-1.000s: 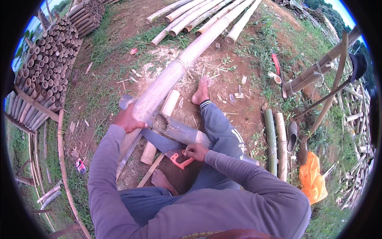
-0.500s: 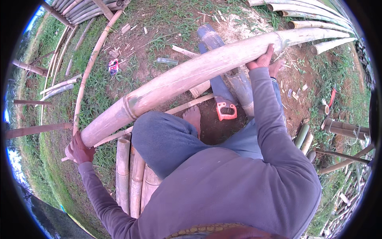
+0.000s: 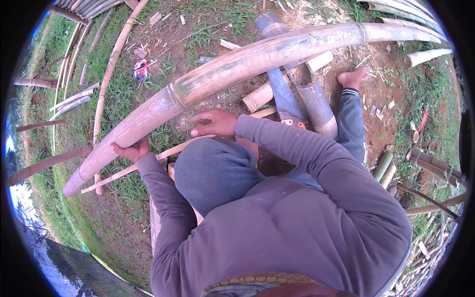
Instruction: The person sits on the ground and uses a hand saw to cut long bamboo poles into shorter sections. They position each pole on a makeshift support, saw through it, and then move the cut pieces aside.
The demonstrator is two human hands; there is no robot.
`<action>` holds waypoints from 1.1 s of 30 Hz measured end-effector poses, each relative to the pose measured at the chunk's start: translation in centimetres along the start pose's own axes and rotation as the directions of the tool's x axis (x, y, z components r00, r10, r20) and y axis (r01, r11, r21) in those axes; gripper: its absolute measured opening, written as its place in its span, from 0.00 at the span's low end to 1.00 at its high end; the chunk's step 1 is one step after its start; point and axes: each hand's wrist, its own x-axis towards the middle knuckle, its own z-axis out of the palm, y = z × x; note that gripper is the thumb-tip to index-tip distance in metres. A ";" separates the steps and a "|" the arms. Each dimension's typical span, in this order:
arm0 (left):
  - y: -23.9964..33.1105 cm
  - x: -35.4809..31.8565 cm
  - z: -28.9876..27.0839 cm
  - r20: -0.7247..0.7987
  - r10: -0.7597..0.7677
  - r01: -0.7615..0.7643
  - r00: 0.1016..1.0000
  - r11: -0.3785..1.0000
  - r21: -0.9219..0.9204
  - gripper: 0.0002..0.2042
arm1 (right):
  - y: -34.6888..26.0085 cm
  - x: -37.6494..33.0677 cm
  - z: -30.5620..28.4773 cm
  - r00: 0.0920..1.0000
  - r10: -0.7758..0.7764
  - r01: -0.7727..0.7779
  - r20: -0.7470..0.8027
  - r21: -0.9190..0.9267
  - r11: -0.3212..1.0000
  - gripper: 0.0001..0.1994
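Observation:
A long, thick bamboo pole (image 3: 267, 54) slants across the view, from near left to far right. My left hand (image 3: 132, 150) grips its underside near the left end, with the thumb against the pole. My right hand (image 3: 216, 123) is off the pole, open, its fingers stretched out above my bent knee. Beneath it passes a thin bamboo strip (image 3: 123, 171). A handsaw (image 3: 284, 94) lies beyond my right forearm, its orange handle partly hidden by my sleeve. Beside the saw is a notched, greyish bamboo piece (image 3: 316, 101).
A short bamboo offcut (image 3: 258, 96) lies by the saw. Bamboo poles are stacked at the far left and far right (image 3: 428, 57). A slender pole (image 3: 111, 69) stretches along the left side. A red-handled tool (image 3: 423, 120) rests in the right-hand grass.
The bamboo pole has shifted left and turned about its length. My right hand has let go of it and come back toward my knee. My left hand has moved inward from the pole's end.

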 end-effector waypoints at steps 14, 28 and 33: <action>-3.9 3.8 -3.4 -0.411 -0.150 0.203 0.899 0.975 0.086 0.41 | 16.8 -14.4 -6.0 0.937 -0.071 -0.318 -0.342 -0.920 0.229 0.33; -11.5 -10.7 -8.6 0.652 -0.408 -0.750 0.639 -0.520 0.410 0.22 | 16.3 -9.4 -6.5 0.997 0.015 -0.072 -0.074 -0.870 0.488 0.19; -8.0 -9.0 -5.1 0.357 -0.582 -0.664 0.731 -0.484 0.571 0.15 | 15.6 -9.1 -5.3 0.959 -0.284 0.125 -0.016 -0.873 0.472 0.24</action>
